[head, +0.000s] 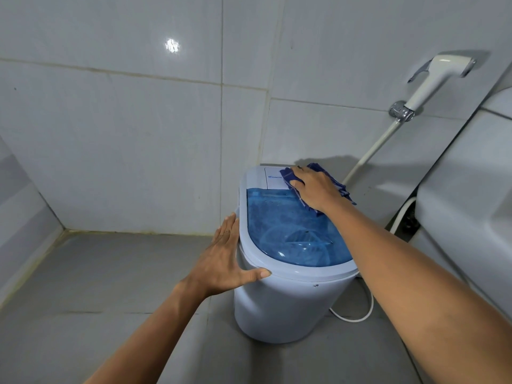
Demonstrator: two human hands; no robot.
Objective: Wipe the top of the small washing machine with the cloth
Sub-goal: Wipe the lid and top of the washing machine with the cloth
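Note:
A small white washing machine (288, 300) with a see-through blue lid (288, 231) stands on the grey floor against the tiled wall. My right hand (315, 187) presses a dark blue cloth (289, 176) flat on the far right part of the machine's top, over the white control panel and the lid's far edge. My left hand (224, 259) rests with fingers spread against the machine's left rim, thumb on the front edge, holding nothing.
A white hand sprayer (432, 79) hangs on the wall at the upper right, its hose running down behind the machine. A white toilet tank (465, 189) fills the right side. A white cord (357, 314) loops on the floor by the machine's base.

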